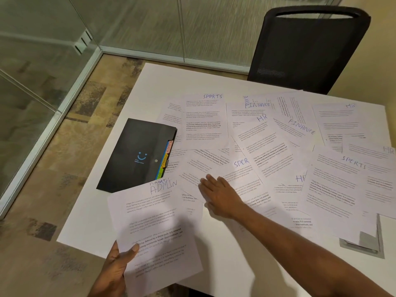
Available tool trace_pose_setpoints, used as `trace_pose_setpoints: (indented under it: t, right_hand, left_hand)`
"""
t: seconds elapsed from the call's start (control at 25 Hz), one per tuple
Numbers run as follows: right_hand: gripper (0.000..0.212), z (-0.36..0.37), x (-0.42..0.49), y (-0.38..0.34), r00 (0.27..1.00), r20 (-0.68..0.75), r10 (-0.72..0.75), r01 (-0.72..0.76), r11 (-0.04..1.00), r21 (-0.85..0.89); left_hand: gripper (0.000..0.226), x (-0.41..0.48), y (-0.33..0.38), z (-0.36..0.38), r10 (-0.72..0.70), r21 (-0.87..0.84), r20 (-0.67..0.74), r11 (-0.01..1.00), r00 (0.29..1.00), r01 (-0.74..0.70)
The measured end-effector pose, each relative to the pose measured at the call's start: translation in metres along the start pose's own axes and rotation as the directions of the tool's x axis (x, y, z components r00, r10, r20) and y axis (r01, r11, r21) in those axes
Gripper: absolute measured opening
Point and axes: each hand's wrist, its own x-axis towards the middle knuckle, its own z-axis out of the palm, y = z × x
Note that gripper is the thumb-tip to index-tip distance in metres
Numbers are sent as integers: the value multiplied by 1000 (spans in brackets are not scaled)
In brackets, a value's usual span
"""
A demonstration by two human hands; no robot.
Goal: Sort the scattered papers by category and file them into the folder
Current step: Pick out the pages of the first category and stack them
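Nearest me, the left hand [115,266] pinches a small stack of ADMIN sheets [154,228], thumb on top, and their top edge overlaps the near corner of the closed black folder [132,155]. Just right of the folder, the right hand [218,194] stretches flat, fingers straight, low over the scattered papers [278,146] spreading rightward across the white table [90,221]. Beyond the folder, to the right, stands a black chair [306,52].

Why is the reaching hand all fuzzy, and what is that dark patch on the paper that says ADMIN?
In the head view, the right hand is smeared, which looks like motion blur, while the left hand is sharper. Also in the head view, the dark patch on the ADMIN paper is a soft shadow, and the small print is too soft to read.
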Motion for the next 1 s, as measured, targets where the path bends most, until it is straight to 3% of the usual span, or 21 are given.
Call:
trace_pose_setpoints:
  t: [0.4,0.64,0.84,1.0]
  right_hand:
    - [75,26,-44,-16,984,-7,-176,176,984,-26]
    - [49,16,-55,-7,962,-71,-264,264,965,-10]
    - [50,4,-59,0,971,-137,-194,192,981,-31]
    - [37,7,-61,10,974,-178,-140,127,988,-82]
  left_hand:
    - [59,-6,7,0,-13,14,-70,1000,997,14]
    - [61,2,3,-4,-66,-29,-57,998,996,64]
    - [68,7,2,-7,-90,-38,-53,995,995,88]
    - [64,4,4,-10,-93,-53,-28,994,995,91]
